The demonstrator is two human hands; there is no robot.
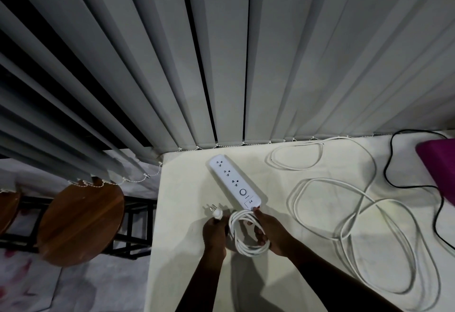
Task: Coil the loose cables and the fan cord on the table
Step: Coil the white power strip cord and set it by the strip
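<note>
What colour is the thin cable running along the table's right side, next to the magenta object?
Black thin cable, clearest in the head view.

No sleeves are worn: the left hand [213,234] and right hand [272,234] are seen bare, forearms uncovered.

Pale bench [187,250] with the cables we found spread across it.

We saw a white power strip [235,182] lying slantwise near the bench's far left corner, its own white cord gathered into a small coil [248,235] just beside its near end, with the plug [216,213] on the bench to the coil's left. To the right a long white cable [369,228] sprawled in several loose, overlapping loops from the far edge down toward the near edge. Further right a thin black cord [389,164] curved over the surface, and a magenta object [438,164] sat at the right edge, cut off by the frame.
</note>
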